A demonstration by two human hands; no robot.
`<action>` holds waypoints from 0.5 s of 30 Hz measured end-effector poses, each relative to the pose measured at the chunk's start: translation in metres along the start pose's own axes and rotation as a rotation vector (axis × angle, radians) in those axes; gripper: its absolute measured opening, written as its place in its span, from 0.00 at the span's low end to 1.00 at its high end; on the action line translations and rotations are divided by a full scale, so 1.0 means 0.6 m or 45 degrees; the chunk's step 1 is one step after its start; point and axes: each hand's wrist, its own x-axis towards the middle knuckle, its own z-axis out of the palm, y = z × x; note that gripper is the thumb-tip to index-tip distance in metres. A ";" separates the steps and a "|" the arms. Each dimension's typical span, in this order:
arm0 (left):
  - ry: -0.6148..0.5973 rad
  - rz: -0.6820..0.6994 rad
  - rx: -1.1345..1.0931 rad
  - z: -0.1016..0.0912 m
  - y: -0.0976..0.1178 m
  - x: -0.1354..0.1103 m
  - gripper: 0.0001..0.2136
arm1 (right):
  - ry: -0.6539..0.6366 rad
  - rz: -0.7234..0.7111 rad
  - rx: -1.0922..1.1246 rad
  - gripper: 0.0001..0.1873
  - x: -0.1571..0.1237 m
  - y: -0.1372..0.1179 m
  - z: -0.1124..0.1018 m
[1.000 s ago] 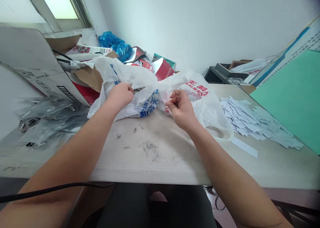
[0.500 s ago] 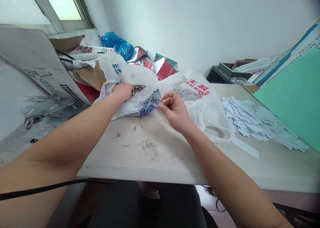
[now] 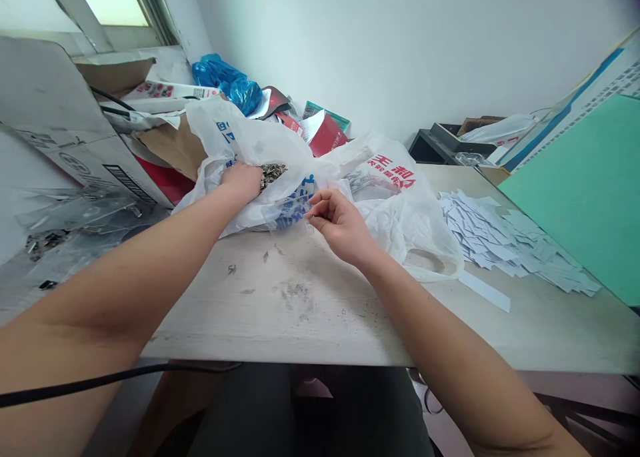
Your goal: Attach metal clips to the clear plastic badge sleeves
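The small metal pieces [image 3: 273, 175] look hard and stiff, each probably light but smooth enough to slip, so I'd judge fingertips round a few of them the surest hold. The white bag with blue print [image 3: 250, 133] around them is thin, limp film that should give under any push. The clear plastic bag [image 3: 281, 211] seems flimsy and slick too, best gripped by an edge.

My left hand [image 3: 241, 182] is down in the blue-printed bag, just left of the visible metal pieces; its fingertips are hidden, so I can't tell what they hold. My right hand [image 3: 340, 227] has thumb and fingers drawn narrow on what looks like the clear bag's right edge, to the near right of the metal. The red-printed white bag [image 3: 425, 223] lies farther right on the table [image 3: 300, 340].
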 end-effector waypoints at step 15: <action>0.047 -0.009 -0.062 -0.001 0.004 -0.003 0.19 | 0.177 -0.008 -0.357 0.14 -0.003 -0.012 -0.016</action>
